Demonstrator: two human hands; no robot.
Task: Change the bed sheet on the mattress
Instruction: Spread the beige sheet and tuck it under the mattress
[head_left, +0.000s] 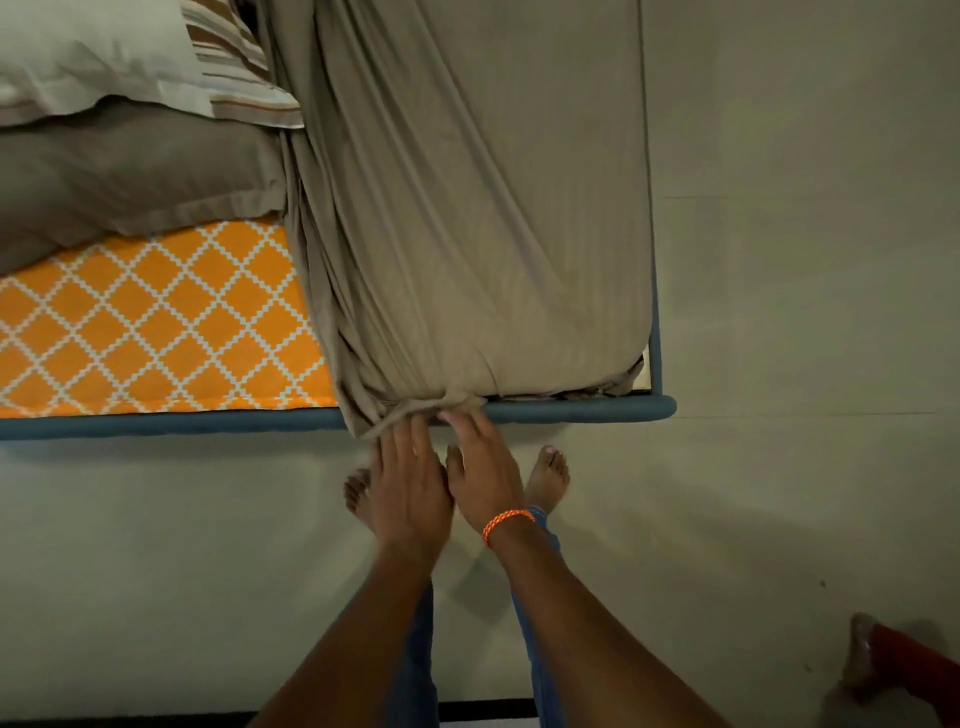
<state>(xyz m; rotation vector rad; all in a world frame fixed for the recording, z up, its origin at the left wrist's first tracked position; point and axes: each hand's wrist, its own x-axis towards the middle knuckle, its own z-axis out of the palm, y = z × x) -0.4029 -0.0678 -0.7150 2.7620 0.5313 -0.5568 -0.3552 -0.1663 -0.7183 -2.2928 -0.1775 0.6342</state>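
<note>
Taupe sheet (467, 208): a soft, wrinkled grey-brown bed sheet stretched over the right part of the mattress, its near corner wrapped down over the mattress edge, with a loose bunch of cloth hanging onto the blue bed frame (571, 408).
Mattress (156, 322): orange with a white diamond lattice; its bare part shows left of the sheet, directly above the frame's near rail.
Sheet edge: folds gather along the boundary with the bare mattress and run down to the rail, where the bunched hem lies on the frame.
Left hand (408, 483): just below the frame rail, fingers straight and spread, tips reaching the hanging hem; it grips nothing that can be seen.
Right hand (483, 478): beside the left hand and touching it, fingers extended, tips pressed at the gathered cloth on the rail; no curl around the cloth is visible.
Bracelet (506, 525): orange woven band on the right wrist, below the frame.
Pillows (104, 156): a grey-brown one lying on the mattress above the bare orange part, a pale one (88, 57) and a brown-striped one (234, 62) further up from the frame.
Feet: bare, on the pale floor (779, 312) just under the rail, partly hidden by the hands.
Red object (914, 670): at the far lower right, well apart from the frame; too cut off to identify.
</note>
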